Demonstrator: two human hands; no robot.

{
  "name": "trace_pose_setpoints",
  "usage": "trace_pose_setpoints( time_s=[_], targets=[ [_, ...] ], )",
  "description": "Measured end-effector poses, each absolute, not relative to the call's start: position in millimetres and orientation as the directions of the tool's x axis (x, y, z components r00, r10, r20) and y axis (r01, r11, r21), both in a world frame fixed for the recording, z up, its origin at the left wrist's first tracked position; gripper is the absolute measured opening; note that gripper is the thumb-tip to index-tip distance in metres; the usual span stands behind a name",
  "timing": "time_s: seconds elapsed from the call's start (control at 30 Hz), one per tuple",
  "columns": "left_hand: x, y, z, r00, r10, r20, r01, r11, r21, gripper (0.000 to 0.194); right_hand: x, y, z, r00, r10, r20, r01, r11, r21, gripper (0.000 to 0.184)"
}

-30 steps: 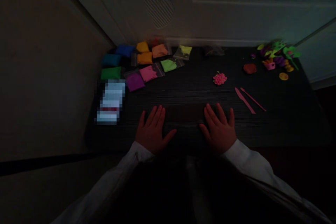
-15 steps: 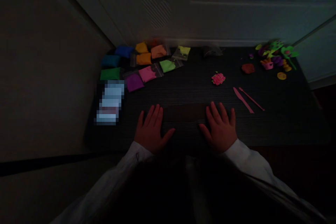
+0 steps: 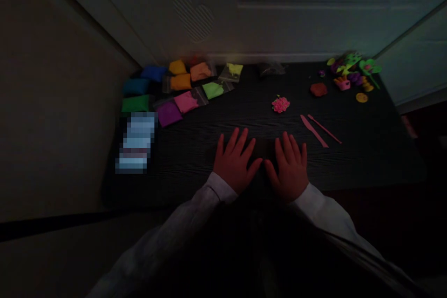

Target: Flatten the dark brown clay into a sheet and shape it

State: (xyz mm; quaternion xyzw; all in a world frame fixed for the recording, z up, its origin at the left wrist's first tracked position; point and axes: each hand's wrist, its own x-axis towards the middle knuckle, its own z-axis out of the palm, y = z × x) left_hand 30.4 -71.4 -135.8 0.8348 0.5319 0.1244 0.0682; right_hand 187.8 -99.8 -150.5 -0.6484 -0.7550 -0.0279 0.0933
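Note:
A dark brown flat strip (image 3: 264,148), perhaps clay, lies on the black table near its front edge. My left hand (image 3: 233,162) lies palm down with fingers spread over the left part of the strip. At the strip's right end, my right hand (image 3: 289,167) is also flat, fingers stretched out. The two thumb tips almost meet below the strip. In the dim light the strip's edges under the hands are hidden. Beyond the hands sits a pink flower-like piece (image 3: 281,104). A pink modelling knife (image 3: 314,131) and a thin pink stick tool (image 3: 324,129) lie right of it.
Colourful clay packets, such as a purple one (image 3: 169,114) and a green one (image 3: 135,103), cluster at the back left. A lit phone (image 3: 137,142) lies before them. A reddish-brown lump (image 3: 318,89) and small finished clay pieces (image 3: 356,74) stand back right, near the white door panel (image 3: 296,28).
My left hand has moved right from the strip's left end onto the strip, closer to my right hand. The view has shifted slightly; my right hand stays near the strip's right end.

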Motion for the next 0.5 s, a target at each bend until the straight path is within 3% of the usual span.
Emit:
trace_pose_setpoints(
  time_s=[0.5],
  targets=[
    [33.9, -70.9, -143.9, 0.412, 0.905, 0.104, 0.879, -0.425, 0.219, 0.050, 189.0, -99.2, -147.5, -0.175, 0.971, 0.164, 0.965, 0.202, -0.168, 0.053]
  ],
)
